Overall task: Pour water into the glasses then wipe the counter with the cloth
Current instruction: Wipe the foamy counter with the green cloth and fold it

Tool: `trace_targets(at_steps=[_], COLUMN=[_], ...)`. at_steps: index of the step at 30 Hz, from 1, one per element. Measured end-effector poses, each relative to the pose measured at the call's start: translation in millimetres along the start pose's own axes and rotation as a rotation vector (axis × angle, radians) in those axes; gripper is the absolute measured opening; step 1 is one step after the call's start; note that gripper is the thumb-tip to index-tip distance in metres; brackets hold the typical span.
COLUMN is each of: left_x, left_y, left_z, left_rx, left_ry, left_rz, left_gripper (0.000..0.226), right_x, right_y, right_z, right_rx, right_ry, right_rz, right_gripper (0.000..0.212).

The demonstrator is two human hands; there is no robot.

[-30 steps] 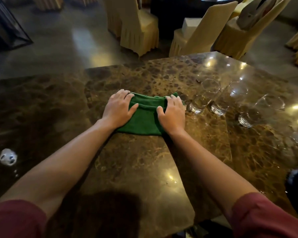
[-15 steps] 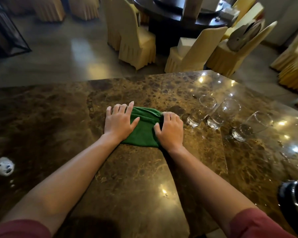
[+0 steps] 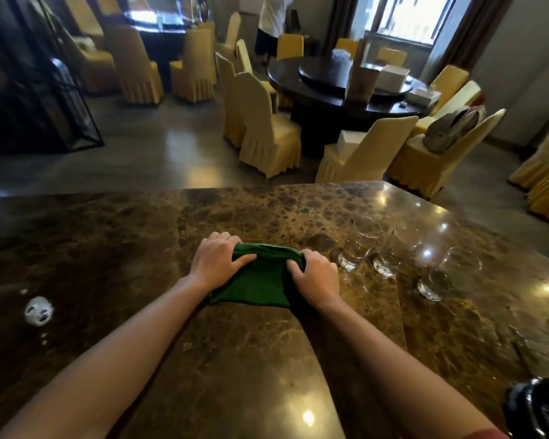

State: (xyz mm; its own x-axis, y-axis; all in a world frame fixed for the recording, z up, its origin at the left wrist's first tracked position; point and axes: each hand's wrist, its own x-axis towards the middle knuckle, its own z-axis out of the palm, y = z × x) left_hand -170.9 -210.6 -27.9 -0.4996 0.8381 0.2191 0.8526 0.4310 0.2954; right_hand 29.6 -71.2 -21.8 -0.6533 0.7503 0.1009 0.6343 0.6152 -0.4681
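Observation:
A folded green cloth (image 3: 257, 282) lies on the brown marble counter (image 3: 267, 359). My left hand (image 3: 214, 259) grips its far left edge, with fingers curled over the fold and the thumb on top. My right hand (image 3: 314, 277) grips the far right edge the same way. Three clear glasses stand in a row to the right of the cloth: the nearest one (image 3: 355, 248), a middle one (image 3: 389, 258) and a far right one (image 3: 438, 278). Each holds a little water at the bottom.
A dark rounded object (image 3: 539, 407) sits at the counter's lower right corner. White foamy spots (image 3: 38, 312) lie on the counter's left part. Beyond the counter stand yellow-covered chairs (image 3: 267, 134) and a dark round table (image 3: 346, 87); a person (image 3: 273, 23) stands far back.
Both hands have gone from lying flat on the cloth to curling around its far edge, bunching it. The camera has tilted up, showing more of the room.

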Motion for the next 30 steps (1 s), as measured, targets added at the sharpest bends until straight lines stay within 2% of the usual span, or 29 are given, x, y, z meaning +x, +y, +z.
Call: trace_targets(at_steps=[4,9,15,20,23,26,30], left_x=[-13.9,-50.1,-113.6,-176.4,-208.9,-241.8,-279.4], left_y=[3.4,17.7,45.2,60.7,71.4,81.2,87.7], left_z=[-27.3,-63.8,-102.2,-122.8,-129.7,-135.6,-148.7], left_rx=[-0.201,-0.468,-0.761,-0.956,-1.015,-1.078,-1.187], left_ry=[0.015,-0.043,-0.001,-0.196,-0.287,-0.236,-0.112], left_rz=[0.000,-0.086,-0.204,-0.248,-0.254,-0.297,-0.382], left_gripper=[0.037,0.013,0.012,0.042,0.040,0.030,0.034], right_x=[-9.3,-26.8,-52.2,-82.4,-98.7,-116.7,-132.5], right_y=[-7.3,-23.8,-47.5,-75.5,-94.4,-114.9,-135.3], right_z=[-25.3,-59.0,-91.3,-110.1,-112.1,-111.7,-108.8], right_rx=[0.312,0.651,0.895,0.965,0.922,0.820,0.773], right_ry=[-0.073,-0.192,-0.350,-0.547,-0.665,-0.744,-0.807], right_rz=[-0.007,-0.045,-0.149,-0.263,-0.363,-0.477,-0.539], right_gripper=[0.027,0.025,0.019,0.035,0.036,0.031,0.030])
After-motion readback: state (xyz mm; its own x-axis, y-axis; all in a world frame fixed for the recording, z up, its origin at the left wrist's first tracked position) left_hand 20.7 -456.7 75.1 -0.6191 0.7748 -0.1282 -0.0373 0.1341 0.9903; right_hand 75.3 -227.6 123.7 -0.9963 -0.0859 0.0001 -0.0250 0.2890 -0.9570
